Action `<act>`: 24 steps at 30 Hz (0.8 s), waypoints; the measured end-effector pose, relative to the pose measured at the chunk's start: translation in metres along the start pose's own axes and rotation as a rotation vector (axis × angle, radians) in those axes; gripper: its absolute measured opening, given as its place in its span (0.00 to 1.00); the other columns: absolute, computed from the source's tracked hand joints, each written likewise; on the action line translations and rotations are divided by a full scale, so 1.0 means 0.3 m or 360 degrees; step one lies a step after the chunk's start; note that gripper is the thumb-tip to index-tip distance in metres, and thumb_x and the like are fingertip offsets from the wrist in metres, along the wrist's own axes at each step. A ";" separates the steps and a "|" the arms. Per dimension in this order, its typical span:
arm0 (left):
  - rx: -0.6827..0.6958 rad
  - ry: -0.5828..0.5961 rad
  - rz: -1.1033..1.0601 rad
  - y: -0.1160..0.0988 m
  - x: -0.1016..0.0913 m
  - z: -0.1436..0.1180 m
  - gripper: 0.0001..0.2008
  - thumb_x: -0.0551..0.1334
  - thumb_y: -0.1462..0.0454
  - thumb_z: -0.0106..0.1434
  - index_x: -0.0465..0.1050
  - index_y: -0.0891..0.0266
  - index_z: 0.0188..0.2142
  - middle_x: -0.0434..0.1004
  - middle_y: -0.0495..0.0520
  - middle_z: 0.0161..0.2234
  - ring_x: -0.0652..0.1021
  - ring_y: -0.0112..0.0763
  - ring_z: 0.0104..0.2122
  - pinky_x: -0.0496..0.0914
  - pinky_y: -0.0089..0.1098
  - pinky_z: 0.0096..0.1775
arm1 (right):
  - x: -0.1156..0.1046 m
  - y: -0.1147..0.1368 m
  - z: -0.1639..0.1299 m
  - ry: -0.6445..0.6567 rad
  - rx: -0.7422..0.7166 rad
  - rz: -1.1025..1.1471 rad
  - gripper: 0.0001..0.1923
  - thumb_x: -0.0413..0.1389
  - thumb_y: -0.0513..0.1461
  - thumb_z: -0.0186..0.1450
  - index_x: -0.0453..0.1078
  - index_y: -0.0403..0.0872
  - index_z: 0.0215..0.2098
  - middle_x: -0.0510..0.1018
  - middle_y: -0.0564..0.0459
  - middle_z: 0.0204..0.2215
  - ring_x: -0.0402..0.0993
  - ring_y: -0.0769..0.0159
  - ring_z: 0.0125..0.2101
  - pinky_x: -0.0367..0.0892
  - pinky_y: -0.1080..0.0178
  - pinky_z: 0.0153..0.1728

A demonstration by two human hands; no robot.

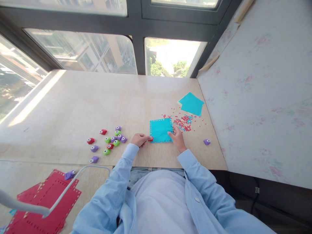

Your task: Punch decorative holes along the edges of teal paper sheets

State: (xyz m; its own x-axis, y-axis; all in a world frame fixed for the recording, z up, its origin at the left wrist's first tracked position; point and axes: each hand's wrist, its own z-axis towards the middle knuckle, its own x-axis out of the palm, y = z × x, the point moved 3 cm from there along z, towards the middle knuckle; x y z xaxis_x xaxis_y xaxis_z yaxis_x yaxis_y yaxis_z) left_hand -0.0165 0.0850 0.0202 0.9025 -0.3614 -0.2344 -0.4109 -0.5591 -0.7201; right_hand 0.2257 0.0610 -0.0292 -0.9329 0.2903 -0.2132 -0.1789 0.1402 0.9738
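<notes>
A square of blue paper (161, 130) lies in front of me, with rows of small punched holes along its edges. My left hand (140, 139) is closed on a small red craft punch (150, 138), which sits at the paper's lower left corner. At the right edge, my right hand (177, 136) pinches the sheet, thumb on top and fingers beyond the edge. Red and blue paper bits (182, 122) are scattered just past that hand. To the left stands a loose group of purple, green and red craft punches (113, 139).
More blue paper (192, 104) lies at the back right. A lone purple punch (207, 142) is near the right edge. Punched red sheets (48, 201) with a purple punch (70, 175) lie lower left, under a white curved bar (63, 191). Windows and a papered wall border the table.
</notes>
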 end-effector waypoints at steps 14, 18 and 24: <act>-0.0060 0.0027 -0.0098 0.005 -0.004 0.009 0.20 0.73 0.53 0.40 0.65 0.62 0.17 0.69 0.47 0.14 0.72 0.27 0.14 0.61 0.26 0.16 | -0.002 0.006 -0.006 -0.0014 0.0007 0.0015 0.29 0.60 0.46 0.54 0.68 0.45 0.52 0.75 0.41 0.51 0.73 0.53 0.51 0.67 0.51 0.53; -0.0096 0.0022 -0.0093 0.001 -0.005 0.008 0.20 0.73 0.54 0.40 0.65 0.62 0.17 0.70 0.48 0.14 0.74 0.28 0.16 0.64 0.26 0.18 | 0.001 0.006 -0.006 -0.0016 0.0006 0.0017 0.29 0.60 0.47 0.55 0.68 0.44 0.52 0.76 0.41 0.48 0.74 0.53 0.49 0.68 0.50 0.52; -0.0080 -0.0016 -0.0066 0.003 0.005 0.004 0.21 0.74 0.54 0.41 0.64 0.61 0.17 0.69 0.47 0.14 0.73 0.27 0.16 0.64 0.25 0.18 | 0.001 0.003 -0.006 -0.0015 -0.0017 -0.0012 0.30 0.59 0.47 0.55 0.67 0.43 0.53 0.76 0.40 0.48 0.74 0.52 0.48 0.68 0.50 0.51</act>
State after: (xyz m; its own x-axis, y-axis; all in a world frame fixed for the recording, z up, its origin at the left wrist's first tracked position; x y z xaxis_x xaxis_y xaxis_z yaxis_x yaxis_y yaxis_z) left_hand -0.0154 0.0848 0.0186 0.9200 -0.3296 -0.2119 -0.3788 -0.6103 -0.6957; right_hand 0.2247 0.0594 -0.0281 -0.9286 0.2979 -0.2214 -0.1895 0.1325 0.9729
